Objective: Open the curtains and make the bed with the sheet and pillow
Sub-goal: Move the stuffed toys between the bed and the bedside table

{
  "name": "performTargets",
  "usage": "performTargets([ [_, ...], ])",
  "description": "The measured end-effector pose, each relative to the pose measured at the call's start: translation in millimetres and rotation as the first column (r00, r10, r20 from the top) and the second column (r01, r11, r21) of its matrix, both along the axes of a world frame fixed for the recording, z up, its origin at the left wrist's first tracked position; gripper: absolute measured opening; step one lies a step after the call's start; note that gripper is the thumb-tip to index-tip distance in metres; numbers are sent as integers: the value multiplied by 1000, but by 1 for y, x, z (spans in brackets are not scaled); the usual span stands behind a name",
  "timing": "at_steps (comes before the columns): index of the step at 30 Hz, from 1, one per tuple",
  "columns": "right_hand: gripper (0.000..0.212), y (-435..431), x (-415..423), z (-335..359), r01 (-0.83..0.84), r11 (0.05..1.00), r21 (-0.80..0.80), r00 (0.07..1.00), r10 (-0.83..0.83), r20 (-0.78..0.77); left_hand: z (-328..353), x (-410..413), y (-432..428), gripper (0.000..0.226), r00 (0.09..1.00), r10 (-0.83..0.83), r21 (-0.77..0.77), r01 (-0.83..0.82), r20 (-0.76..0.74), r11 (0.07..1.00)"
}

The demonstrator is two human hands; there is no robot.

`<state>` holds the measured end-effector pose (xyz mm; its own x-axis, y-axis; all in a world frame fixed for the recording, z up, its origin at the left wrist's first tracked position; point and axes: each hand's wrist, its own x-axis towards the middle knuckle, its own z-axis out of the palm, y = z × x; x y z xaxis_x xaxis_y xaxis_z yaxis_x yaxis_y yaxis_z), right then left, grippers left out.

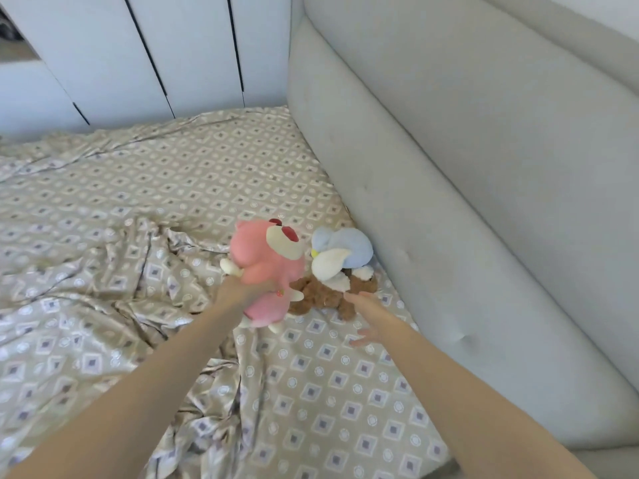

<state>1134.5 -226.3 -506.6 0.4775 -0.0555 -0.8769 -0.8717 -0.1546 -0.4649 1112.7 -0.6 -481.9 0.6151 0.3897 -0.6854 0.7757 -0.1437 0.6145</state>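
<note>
Now, pink plush (257, 252) in left hand (237, 288).

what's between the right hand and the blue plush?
Head view: the brown plush lies on the sheet, partly under the blue plush, just ahead of the right hand.

I am holding the plush bear (266, 257) in my left hand (238, 288), just left of the plush bird (345, 250), which is lying on the plush dog (321, 295) beside the headboard (449, 167) on the right. My right hand (373, 316) is hovering just near of that pile. The sheet (138, 202) is lying under everything, and the wardrobe doors (193, 53) are standing along its far edge.
</note>
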Motion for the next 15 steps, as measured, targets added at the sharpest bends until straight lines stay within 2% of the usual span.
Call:
performTargets([
  [2, 57, 2, 29, -23, 19, 1000, 13, 999, -18, -44, -20, 19, -5, 60, 999, 31, -9, -31, -22, 999],
  [6, 62, 15, 73, -60, 92, 993, 80, 990, -82, -117, -52, 45, -7, 71, 997, 67, 18, -66, -28, 998],
  [12, 103, 28, 121, -115, 198, 972, 130, 969, -174, -174, -99, 67, -2, 72, 995, 70, 60, -66, -72, 996],
  [15, 94, 33, 133, -138, 203, 964, 170, 967, -170, -191, -115, 76, 3, 69, 994, 59, 75, -53, -90, 996],
])
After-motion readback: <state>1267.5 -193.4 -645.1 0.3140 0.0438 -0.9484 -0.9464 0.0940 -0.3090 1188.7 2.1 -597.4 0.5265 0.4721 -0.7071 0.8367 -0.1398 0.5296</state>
